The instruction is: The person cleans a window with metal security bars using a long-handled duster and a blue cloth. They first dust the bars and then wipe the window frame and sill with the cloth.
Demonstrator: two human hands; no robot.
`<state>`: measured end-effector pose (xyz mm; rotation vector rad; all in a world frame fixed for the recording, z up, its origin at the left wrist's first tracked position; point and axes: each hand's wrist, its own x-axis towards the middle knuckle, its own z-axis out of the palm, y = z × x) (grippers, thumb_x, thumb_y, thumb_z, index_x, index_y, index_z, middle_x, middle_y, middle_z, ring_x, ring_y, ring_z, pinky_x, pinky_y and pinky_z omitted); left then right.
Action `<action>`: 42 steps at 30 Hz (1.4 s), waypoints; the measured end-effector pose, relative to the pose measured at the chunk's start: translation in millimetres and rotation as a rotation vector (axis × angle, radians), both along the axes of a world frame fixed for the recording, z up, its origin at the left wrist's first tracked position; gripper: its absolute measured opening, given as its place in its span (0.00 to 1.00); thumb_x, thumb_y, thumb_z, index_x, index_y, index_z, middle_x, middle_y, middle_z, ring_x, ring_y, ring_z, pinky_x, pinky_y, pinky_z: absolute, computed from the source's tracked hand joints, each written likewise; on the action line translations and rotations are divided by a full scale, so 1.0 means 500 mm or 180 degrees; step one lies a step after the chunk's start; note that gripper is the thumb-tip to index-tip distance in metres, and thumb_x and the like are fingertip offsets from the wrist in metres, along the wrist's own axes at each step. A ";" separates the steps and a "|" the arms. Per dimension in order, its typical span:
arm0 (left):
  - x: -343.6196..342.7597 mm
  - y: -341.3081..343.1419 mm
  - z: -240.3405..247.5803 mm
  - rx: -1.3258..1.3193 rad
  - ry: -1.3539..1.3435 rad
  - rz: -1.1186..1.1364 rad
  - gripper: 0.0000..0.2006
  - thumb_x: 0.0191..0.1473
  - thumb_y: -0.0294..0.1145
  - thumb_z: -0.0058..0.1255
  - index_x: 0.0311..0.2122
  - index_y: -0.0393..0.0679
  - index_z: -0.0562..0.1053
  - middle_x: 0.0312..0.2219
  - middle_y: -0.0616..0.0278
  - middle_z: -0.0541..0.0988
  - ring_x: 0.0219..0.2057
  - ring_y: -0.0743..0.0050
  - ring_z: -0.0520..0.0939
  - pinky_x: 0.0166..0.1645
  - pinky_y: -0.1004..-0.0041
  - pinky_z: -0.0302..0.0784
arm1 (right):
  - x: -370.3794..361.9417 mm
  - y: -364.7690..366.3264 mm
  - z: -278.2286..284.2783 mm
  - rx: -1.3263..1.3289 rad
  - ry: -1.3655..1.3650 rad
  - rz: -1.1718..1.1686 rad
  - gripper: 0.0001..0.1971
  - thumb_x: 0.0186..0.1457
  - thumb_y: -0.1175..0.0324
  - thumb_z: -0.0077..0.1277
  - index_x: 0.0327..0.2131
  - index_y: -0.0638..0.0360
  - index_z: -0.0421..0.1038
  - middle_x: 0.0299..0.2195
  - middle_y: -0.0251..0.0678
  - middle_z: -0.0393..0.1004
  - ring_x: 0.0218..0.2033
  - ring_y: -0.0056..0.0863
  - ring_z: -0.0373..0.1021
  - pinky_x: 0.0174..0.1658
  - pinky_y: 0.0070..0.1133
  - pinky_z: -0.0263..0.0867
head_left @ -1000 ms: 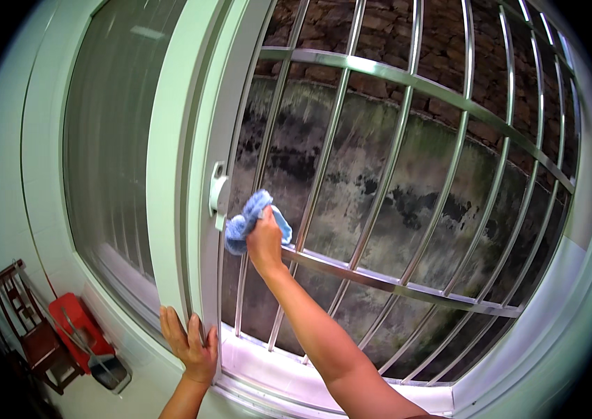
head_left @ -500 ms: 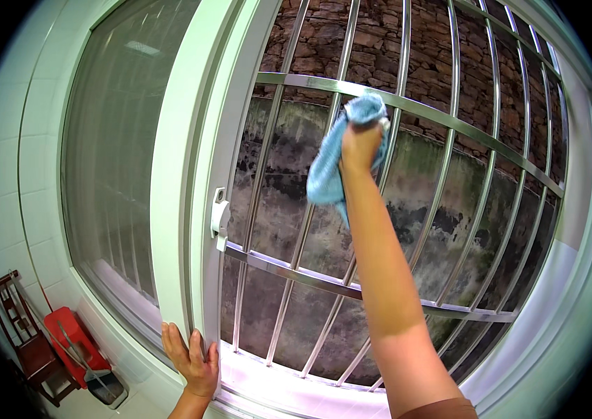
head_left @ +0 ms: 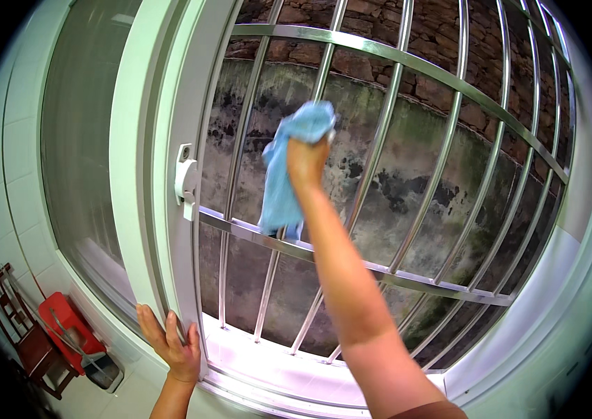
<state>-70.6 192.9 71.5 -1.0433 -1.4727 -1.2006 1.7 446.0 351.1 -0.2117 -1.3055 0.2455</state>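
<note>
My right hand [head_left: 307,162] is wrapped round a light blue cloth [head_left: 280,183] against a vertical bar of the metal window grille [head_left: 379,143]. Part of the cloth hangs down to the lower crossbar, and the bar behind my fist is hidden. Low on the left, my left hand [head_left: 174,347] lies with fingers spread on the white sliding window frame [head_left: 183,279]. A white window latch [head_left: 185,180] sits on that frame, above my left hand.
Beyond the grille stands a stained wall [head_left: 352,167] with rough stonework on top. A frosted glass pane [head_left: 86,140] fills the left. Below it on the floor are a wooden chair [head_left: 39,349], a red container [head_left: 72,328] and a dustpan [head_left: 103,370]. A white sill [head_left: 254,359] runs under the bars.
My right hand has moved down along the bar with the cloth, from near the upper crossbar toward the lower one. The view has shifted slightly. My left hand stays on the frame.
</note>
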 end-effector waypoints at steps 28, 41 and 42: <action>-0.005 0.000 0.002 -0.0059 -0.0051 -0.0104 0.28 0.46 0.25 0.50 0.53 0.46 0.57 0.58 0.43 0.50 0.59 0.38 0.50 0.59 0.49 0.46 | 0.259 -0.009 0.278 -0.0672 0.0091 0.0204 0.14 0.55 0.61 0.37 0.40 0.59 0.65 0.35 0.38 0.68 0.34 0.25 0.64 0.39 0.26 0.62; -0.005 0.005 0.001 0.0110 -0.0007 -0.0168 0.29 0.45 0.20 0.51 0.53 0.44 0.58 0.58 0.45 0.48 0.59 0.42 0.49 0.60 0.52 0.47 | 0.238 0.021 -0.050 0.0134 -0.0794 -0.0903 0.03 0.51 0.73 0.45 0.30 0.59 0.66 0.30 0.34 0.68 0.33 0.26 0.64 0.38 0.25 0.63; -0.005 0.004 0.002 0.0099 -0.0030 -0.0160 0.29 0.45 0.20 0.51 0.53 0.45 0.58 0.58 0.46 0.48 0.60 0.44 0.49 0.60 0.53 0.47 | 0.239 -0.002 -0.086 -0.0254 -0.0874 -0.0722 0.03 0.51 0.72 0.45 0.31 0.59 0.66 0.31 0.33 0.67 0.34 0.25 0.64 0.39 0.25 0.63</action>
